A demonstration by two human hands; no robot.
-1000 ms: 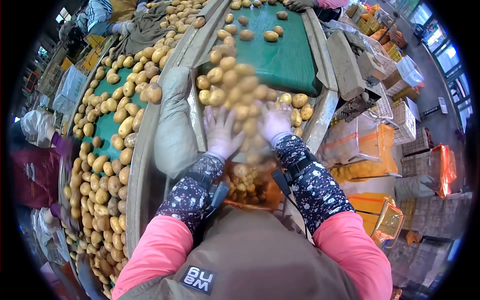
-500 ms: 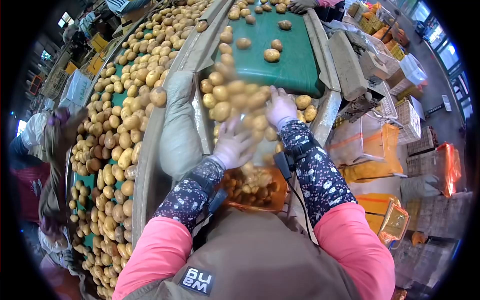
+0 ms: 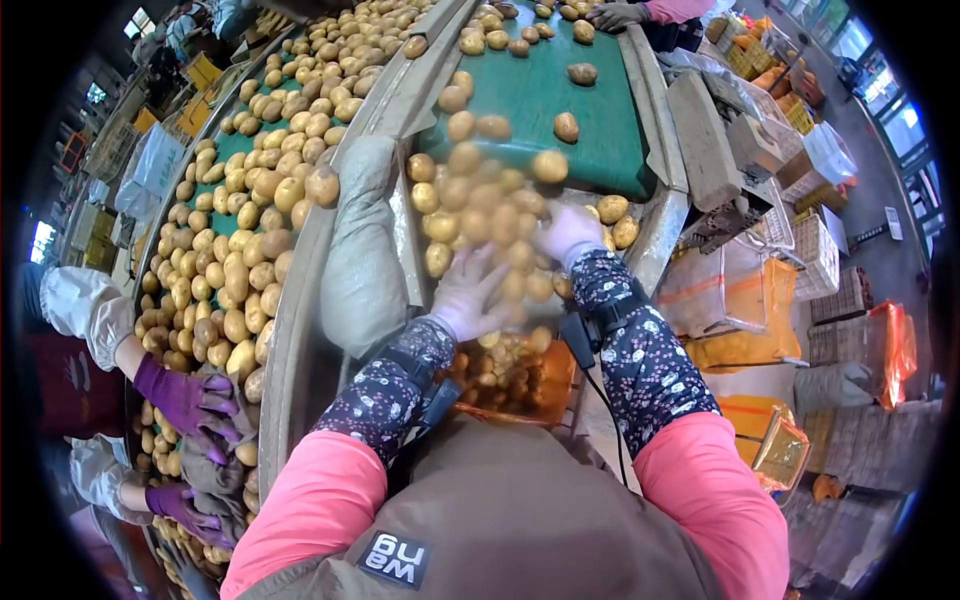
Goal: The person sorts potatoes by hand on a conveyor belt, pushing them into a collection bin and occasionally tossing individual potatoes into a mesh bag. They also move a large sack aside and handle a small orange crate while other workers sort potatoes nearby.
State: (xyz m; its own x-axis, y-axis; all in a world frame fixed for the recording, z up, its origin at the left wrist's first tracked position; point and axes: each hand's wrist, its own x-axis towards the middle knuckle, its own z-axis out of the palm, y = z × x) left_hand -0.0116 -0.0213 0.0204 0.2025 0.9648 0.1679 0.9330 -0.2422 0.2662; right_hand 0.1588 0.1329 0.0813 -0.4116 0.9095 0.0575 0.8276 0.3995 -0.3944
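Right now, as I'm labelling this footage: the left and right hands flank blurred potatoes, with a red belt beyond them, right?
No: the belt beyond is green, not red, as the head view shows. The left hand and right hand do flank blurred potatoes.

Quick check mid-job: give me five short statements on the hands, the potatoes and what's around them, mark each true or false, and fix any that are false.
1. Potatoes lie on the green belt. True.
2. The left hand has its grip shut on a potato. False: its fingers are spread, with blurred potatoes beside it.
3. The right hand is nearer the green belt than the left hand. True.
4. The orange bag below the hands has nothing in it. False: potatoes are heaped inside.
5. A co-worker's purple gloves at the far left are on a dark cloth. True.
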